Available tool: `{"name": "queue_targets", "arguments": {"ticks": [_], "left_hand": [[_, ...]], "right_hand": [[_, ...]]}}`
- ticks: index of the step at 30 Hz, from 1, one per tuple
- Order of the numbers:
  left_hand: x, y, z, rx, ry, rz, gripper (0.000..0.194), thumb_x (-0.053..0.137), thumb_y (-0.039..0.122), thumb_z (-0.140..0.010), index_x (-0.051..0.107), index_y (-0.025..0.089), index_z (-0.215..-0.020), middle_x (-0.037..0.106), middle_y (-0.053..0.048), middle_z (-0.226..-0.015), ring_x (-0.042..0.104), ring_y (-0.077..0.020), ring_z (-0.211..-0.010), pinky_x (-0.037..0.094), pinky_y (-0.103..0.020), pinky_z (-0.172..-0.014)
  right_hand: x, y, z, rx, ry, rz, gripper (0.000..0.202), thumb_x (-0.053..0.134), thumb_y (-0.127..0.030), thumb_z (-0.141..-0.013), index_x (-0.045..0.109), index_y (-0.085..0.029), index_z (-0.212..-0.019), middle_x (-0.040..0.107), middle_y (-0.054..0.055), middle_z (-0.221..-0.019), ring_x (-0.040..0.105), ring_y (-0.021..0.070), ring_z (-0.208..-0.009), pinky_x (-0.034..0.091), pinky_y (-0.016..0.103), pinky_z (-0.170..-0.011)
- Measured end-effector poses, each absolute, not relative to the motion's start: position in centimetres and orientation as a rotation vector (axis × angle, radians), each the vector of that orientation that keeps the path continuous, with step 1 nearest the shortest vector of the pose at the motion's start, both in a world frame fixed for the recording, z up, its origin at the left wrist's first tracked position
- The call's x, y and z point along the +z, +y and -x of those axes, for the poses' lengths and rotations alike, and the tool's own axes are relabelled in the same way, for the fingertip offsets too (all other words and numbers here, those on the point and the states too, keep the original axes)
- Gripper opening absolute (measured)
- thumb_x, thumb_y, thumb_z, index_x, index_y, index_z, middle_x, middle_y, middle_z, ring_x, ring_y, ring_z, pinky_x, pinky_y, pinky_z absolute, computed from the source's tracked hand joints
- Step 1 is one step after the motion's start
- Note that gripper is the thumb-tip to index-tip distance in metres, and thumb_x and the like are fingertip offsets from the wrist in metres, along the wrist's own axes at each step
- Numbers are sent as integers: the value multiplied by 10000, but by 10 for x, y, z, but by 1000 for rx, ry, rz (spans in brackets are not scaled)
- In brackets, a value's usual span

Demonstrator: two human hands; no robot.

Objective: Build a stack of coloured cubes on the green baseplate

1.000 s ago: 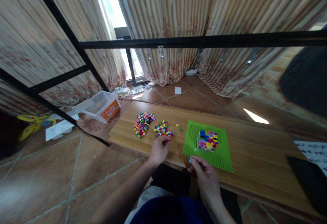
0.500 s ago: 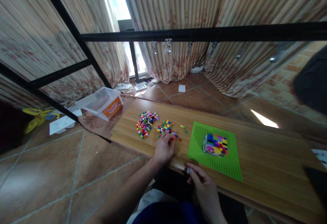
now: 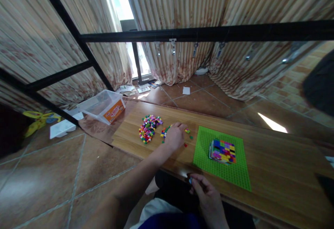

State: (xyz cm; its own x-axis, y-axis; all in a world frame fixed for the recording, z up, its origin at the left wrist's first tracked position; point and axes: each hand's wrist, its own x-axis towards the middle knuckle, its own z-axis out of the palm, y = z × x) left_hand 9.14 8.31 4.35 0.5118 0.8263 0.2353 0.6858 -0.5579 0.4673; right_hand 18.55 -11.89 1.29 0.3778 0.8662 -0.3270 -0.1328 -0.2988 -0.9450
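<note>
My left hand [image 3: 174, 137] is over the smaller pile of toy bricks [image 3: 165, 131], its back to me and covering much of the pile. Its fingers bend downward and the tips are hidden, so I cannot see whether they grip a brick. My right hand [image 3: 205, 189], at the table's near edge, pinches a small light-blue toy brick [image 3: 190, 180] between thumb and fingers. A block built of many-coloured bricks [image 3: 223, 151] stands on the green baseplate [image 3: 203, 142]. A larger brick pile [image 3: 148, 128] lies farther left.
Loose bricks, among them a red one [image 3: 185, 145] and a green one [image 3: 191, 137], lie between pile and baseplate on the wooden table [image 3: 273, 163]. A clear plastic box [image 3: 104, 105] with an orange label stands on the floor. A black metal bar [image 3: 195, 34] crosses beyond the table.
My left hand has moved away from me and slightly right, farther over the smaller pile. My right hand has shifted slightly toward me, still pinching the light-blue brick.
</note>
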Motion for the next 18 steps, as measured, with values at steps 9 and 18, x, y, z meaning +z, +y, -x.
{"name": "queue_targets", "arguments": {"ticks": [9,18], "left_hand": [[42,113,-117,296,1128,-2638,205,561,19,-745,648,137,-888,656,-122,-947,603,-240,-977,449,-353,-937],[40,33,-58,835,1195,-1933,140,540,161,-839,636,182,-939,658,-38,-880,614,-163,-797,490,-273,-744]], "right_hand": [[2,-131,-195,1211,-681,1531,489,722,-601,-670,736,-169,-897,701,56,-718,580,151,-525,497,295,-541],[34,-76,-182,606,-1382,1743,256,454,-349,-913,674,-219,-917,704,62,-890,646,196,-803,475,312,-746]]}}
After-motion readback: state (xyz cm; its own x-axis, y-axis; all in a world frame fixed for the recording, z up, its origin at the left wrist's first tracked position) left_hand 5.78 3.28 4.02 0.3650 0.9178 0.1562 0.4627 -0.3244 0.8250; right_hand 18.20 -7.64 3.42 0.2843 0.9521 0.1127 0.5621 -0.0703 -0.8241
